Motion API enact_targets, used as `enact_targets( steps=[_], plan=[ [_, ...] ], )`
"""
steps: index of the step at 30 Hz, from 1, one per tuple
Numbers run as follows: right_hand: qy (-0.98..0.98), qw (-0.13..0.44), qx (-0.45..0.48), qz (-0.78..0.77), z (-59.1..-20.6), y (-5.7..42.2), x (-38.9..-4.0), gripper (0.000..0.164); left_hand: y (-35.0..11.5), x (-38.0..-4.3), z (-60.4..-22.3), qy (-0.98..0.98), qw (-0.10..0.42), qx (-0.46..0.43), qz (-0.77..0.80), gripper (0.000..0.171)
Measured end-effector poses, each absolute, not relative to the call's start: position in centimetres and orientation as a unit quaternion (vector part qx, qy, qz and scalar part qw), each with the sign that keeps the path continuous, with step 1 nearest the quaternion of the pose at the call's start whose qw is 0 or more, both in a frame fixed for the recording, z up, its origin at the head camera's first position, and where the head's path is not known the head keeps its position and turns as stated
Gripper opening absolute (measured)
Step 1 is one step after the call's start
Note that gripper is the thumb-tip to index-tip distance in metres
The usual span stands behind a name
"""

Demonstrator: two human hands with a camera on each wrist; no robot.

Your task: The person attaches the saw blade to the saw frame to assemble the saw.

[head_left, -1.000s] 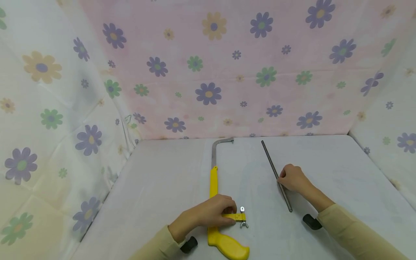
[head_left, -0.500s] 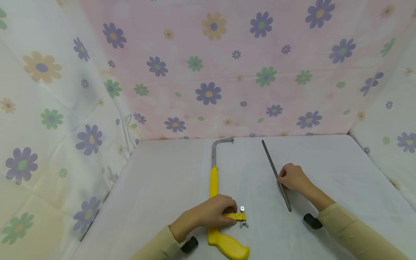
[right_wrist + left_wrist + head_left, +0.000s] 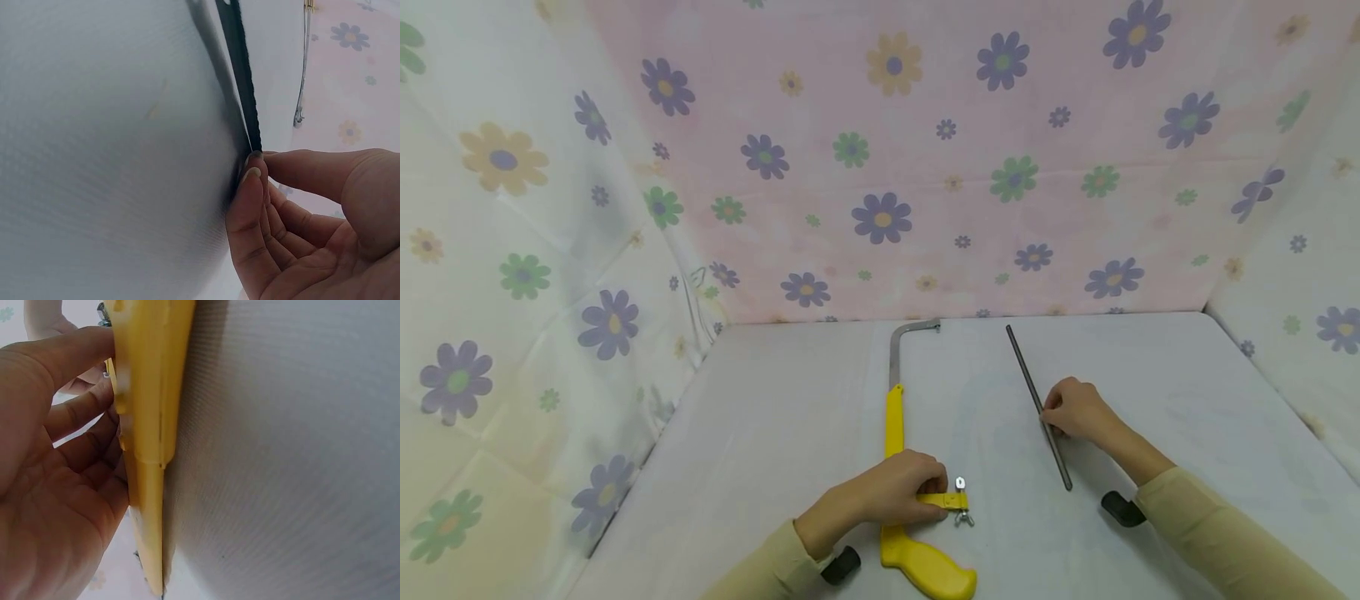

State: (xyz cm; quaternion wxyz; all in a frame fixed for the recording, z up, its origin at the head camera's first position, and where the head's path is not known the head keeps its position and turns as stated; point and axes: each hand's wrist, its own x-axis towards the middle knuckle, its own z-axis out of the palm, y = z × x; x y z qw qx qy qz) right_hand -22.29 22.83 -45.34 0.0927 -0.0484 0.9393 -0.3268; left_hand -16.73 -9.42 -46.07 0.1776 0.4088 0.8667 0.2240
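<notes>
A yellow hacksaw frame (image 3: 893, 421) with a grey metal front arm lies on the white table, its handle (image 3: 936, 569) toward the near edge. My left hand (image 3: 895, 492) holds the frame at its rear yellow arm, next to a bolt and wing nut (image 3: 963, 517). In the left wrist view the thumb and fingers sit on the yellow frame (image 3: 150, 394). To the right, my right hand (image 3: 1078, 408) pinches a dark hacksaw blade (image 3: 1024, 367) near its middle. Its toothed edge shows in the right wrist view, where thumb and fingertips meet on the blade (image 3: 242, 75).
Flower-printed cloth (image 3: 880, 167) hangs at the back and on both sides of the white table (image 3: 775, 400). A black wrist camera part (image 3: 841, 567) shows under the left sleeve, another black one (image 3: 1122, 509) by the right sleeve.
Both hands stay almost still on the frame and the blade. The blade's far end shifts very slightly to the right. The head view tilts a little.
</notes>
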Motion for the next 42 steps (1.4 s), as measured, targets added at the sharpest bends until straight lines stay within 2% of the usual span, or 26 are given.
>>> enact_targets(
  steps=[28, 42],
  plan=[
    [0.888, 0.159, -0.056, -0.428, -45.14, 23.23, -21.93, 0.011, -9.4, -16.34, -46.12, 0.87, 0.195, 0.377, 0.25, 0.013],
    [0.871, 0.17, -0.072, -0.456, -45.49, 22.62, -21.82, 0.01, -9.44, -16.28, -45.91, 0.868, 0.209, 0.365, 0.266, 0.012]
  ],
)
